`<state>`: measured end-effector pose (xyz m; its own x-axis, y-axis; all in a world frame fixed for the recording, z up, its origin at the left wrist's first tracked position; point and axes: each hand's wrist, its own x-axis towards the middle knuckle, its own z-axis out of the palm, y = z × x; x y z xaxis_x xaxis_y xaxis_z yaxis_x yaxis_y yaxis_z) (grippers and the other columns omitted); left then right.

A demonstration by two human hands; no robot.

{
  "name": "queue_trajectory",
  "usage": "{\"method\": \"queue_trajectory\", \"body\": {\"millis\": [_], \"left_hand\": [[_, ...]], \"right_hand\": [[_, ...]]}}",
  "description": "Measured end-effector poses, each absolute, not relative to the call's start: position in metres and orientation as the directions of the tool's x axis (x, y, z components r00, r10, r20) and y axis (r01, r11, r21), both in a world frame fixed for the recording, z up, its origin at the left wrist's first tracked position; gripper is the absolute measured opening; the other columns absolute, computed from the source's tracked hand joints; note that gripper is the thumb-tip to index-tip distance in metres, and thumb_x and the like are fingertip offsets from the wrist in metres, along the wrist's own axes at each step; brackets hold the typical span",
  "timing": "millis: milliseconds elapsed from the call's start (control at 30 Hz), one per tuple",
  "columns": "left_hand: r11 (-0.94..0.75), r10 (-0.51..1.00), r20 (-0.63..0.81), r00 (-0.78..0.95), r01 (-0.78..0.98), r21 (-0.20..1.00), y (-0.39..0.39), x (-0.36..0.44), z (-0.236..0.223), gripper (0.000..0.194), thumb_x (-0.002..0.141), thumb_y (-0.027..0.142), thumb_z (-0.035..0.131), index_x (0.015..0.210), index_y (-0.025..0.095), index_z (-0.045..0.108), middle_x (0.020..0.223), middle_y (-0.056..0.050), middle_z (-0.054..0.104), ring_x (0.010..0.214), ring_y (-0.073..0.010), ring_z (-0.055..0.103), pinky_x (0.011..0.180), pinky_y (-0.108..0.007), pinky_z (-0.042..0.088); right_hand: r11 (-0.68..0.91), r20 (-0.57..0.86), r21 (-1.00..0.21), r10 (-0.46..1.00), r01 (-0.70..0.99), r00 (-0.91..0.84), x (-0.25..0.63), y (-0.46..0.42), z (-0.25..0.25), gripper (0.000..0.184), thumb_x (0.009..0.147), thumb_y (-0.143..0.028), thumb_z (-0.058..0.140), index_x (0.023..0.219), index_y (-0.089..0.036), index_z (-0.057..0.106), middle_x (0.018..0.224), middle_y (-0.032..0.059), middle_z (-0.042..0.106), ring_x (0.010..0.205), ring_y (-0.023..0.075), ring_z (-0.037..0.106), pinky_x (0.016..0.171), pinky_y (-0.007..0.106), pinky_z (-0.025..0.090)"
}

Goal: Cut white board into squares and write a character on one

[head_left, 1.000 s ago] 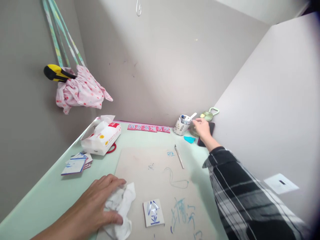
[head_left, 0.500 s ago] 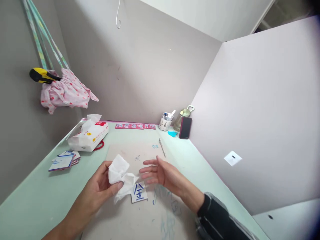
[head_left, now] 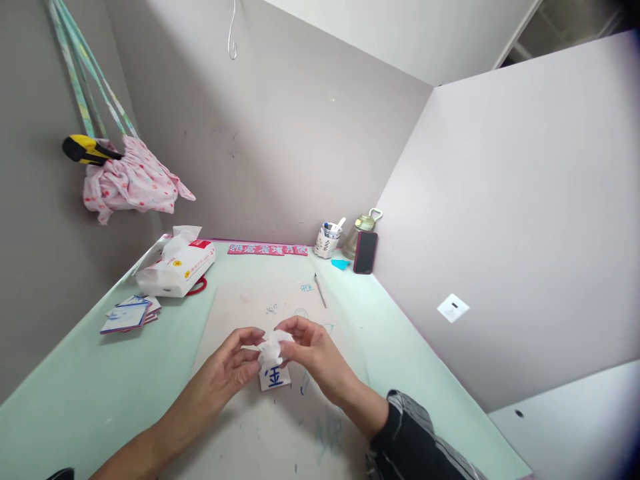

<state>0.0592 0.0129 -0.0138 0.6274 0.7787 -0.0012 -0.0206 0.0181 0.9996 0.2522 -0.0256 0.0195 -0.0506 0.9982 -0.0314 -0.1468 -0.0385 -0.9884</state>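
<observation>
A crumpled white tissue (head_left: 271, 348) is bunched between my two hands, above the board. My right hand (head_left: 315, 355) pinches it from the right with thumb and fingers. My left hand (head_left: 234, 365) has its curled fingers and thumb at the tissue's left edge. Just below the tissue, a small white card (head_left: 275, 381) with a blue handwritten character lies on the board; its upper part is covered. The pale board (head_left: 250, 427) under both hands carries blue ink marks.
On the left stand a tissue pack (head_left: 177, 267), red-handled scissors (head_left: 198, 287) and stacked cards (head_left: 127, 315). Behind are a row of pink-edged character cards (head_left: 267, 250), a pen cup (head_left: 327, 241), a bottle (head_left: 354, 239) and a phone (head_left: 365, 253). A craft knife (head_left: 321, 291) lies nearer.
My right hand has moved left and closed on the tissue. The tissue is bunched smaller and has shifted right, with my left hand also farther right.
</observation>
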Motion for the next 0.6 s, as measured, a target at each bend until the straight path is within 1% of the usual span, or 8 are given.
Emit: {"method": "queue_trajectory", "body": {"millis": [67, 167, 233, 367, 433, 500, 567, 600], "left_hand": [[0.061, 0.777, -0.016, 0.630, -0.050, 0.997, 0.013, 0.061, -0.014, 0.049, 0.086, 0.057, 0.061, 0.121, 0.026, 0.050, 0.128, -0.010, 0.059, 0.110, -0.0249, 0.063, 0.094, -0.037, 0.050], [0.111, 0.796, -0.060, 0.603, -0.049, 0.993, 0.016, 0.058, -0.009, 0.042, 0.084, 0.050, 0.067, 0.115, 0.025, 0.054, 0.125, -0.007, 0.060, 0.116, -0.0257, 0.059, 0.094, -0.034, 0.048], [0.142, 0.828, -0.084, 0.555, -0.062, 0.988, 0.020, 0.055, -0.006, 0.039, 0.084, 0.044, 0.069, 0.114, 0.026, 0.054, 0.121, -0.006, 0.062, 0.116, -0.0254, 0.059, 0.093, -0.033, 0.047], [0.127, 0.883, -0.050, 0.467, -0.135, 0.983, 0.024, 0.053, -0.011, 0.041, 0.081, 0.039, 0.073, 0.113, 0.026, 0.052, 0.110, -0.004, 0.063, 0.107, -0.0233, 0.063, 0.088, -0.032, 0.049], [0.119, 0.849, -0.021, 0.528, -0.153, 0.981, 0.024, 0.056, -0.017, 0.043, 0.079, 0.040, 0.076, 0.111, 0.026, 0.051, 0.109, -0.005, 0.063, 0.103, -0.0235, 0.065, 0.086, -0.033, 0.051], [0.084, 0.815, 0.010, 0.579, -0.135, 0.987, 0.027, 0.056, -0.021, 0.046, 0.077, 0.044, 0.077, 0.111, 0.026, 0.052, 0.111, -0.006, 0.064, 0.105, -0.0254, 0.065, 0.089, -0.036, 0.052], [-0.027, 0.832, 0.034, 0.554, -0.021, 0.999, 0.036, 0.050, -0.019, 0.044, 0.080, 0.050, 0.072, 0.113, 0.027, 0.054, 0.118, -0.008, 0.063, 0.116, -0.0278, 0.061, 0.097, -0.039, 0.049], [-0.107, 0.858, 0.047, 0.512, 0.089, 0.990, 0.044, 0.043, -0.016, 0.042, 0.082, 0.052, 0.068, 0.114, 0.028, 0.055, 0.124, -0.007, 0.062, 0.123, -0.0286, 0.056, 0.102, -0.040, 0.046]], "right_hand": [[0.102, 0.099, -0.988, 0.995, 0.117, -0.029, 0.249, -0.026, 0.017, 0.017, 0.077, -0.018, 0.073, 0.093, -0.021, 0.067, 0.080, -0.0013, 0.061, 0.070, 0.0135, 0.055, 0.066, 0.027, 0.045], [0.317, 0.301, -0.832, 0.947, 0.455, -0.110, 0.246, -0.028, 0.014, 0.034, 0.077, -0.004, 0.069, 0.103, -0.025, 0.069, 0.096, 0.0005, 0.059, 0.083, 0.0147, 0.055, 0.074, 0.028, 0.044], [0.382, 0.343, -0.766, 0.923, 0.518, -0.173, 0.246, -0.030, 0.012, 0.046, 0.077, -0.004, 0.072, 0.116, -0.026, 0.064, 0.104, 0.0020, 0.057, 0.086, 0.0151, 0.055, 0.075, 0.028, 0.045], [0.421, 0.369, -0.752, 0.907, 0.507, -0.205, 0.250, -0.032, 0.010, 0.072, 0.075, -0.011, 0.080, 0.138, -0.026, 0.048, 0.125, 0.0076, 0.055, 0.094, 0.0162, 0.057, 0.075, 0.027, 0.049], [0.453, 0.363, -0.718, 0.892, 0.528, -0.271, 0.253, -0.033, 0.011, 0.068, 0.078, -0.012, 0.078, 0.138, -0.027, 0.049, 0.126, 0.0071, 0.059, 0.100, 0.0175, 0.060, 0.082, 0.029, 0.050], [0.491, 0.362, -0.636, 0.871, 0.596, -0.331, 0.259, -0.032, 0.014, 0.054, 0.082, -0.010, 0.072, 0.132, -0.026, 0.056, 0.117, 0.0049, 0.066, 0.101, 0.0182, 0.063, 0.087, 0.030, 0.050], [0.470, 0.386, -0.508, 0.874, 0.722, -0.297, 0.273, -0.027, 0.016, 0.046, 0.084, -0.009, 0.066, 0.127, -0.025, 0.059, 0.113, 0.0034, 0.070, 0.102, 0.0180, 0.065, 0.088, 0.029, 0.050], [0.422, 0.408, -0.447, 0.881, 0.789, -0.240, 0.284, -0.023, 0.017, 0.045, 0.084, -0.009, 0.065, 0.126, -0.024, 0.059, 0.115, 0.0036, 0.070, 0.104, 0.0180, 0.065, 0.090, 0.028, 0.050]]}}
